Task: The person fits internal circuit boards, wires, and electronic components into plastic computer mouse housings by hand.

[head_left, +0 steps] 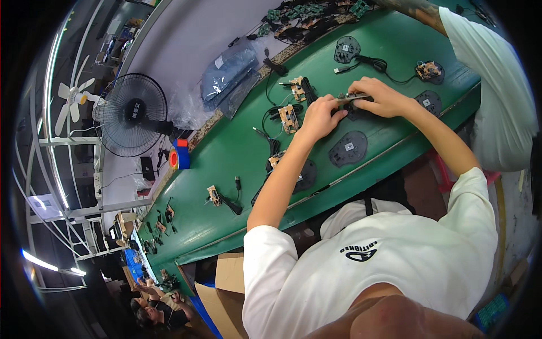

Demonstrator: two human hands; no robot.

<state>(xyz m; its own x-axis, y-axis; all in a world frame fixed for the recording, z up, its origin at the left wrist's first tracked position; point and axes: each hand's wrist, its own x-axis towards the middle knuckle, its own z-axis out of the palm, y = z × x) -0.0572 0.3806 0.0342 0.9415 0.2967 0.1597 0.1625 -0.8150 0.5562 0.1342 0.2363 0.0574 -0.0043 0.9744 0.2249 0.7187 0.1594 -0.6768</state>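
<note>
Over the green table, my left hand (322, 117) and my right hand (380, 98) meet at a small circuit board (355, 96). My fingers pinch it from both ends, slightly raised and tilted. A dark plastic part (354, 112) lies under it, mostly covered by my hands. Nearer me is a black plastic base plate (348, 148) with a small pale square on it. Left of my left hand lie a brown circuit board (288, 118) with a black cable and another board (297, 88) behind it. Beyond my right hand rests a coiled black USB cable (372, 62).
More base plates (346, 50) and a board on a base (429, 70) lie around. A blue-and-red tape roll (179, 154), a bagged item (228, 70) and a fan (134, 112) stand left. A co-worker's white sleeve (485, 85) is at right. Heaped boards (305, 22) lie at the back.
</note>
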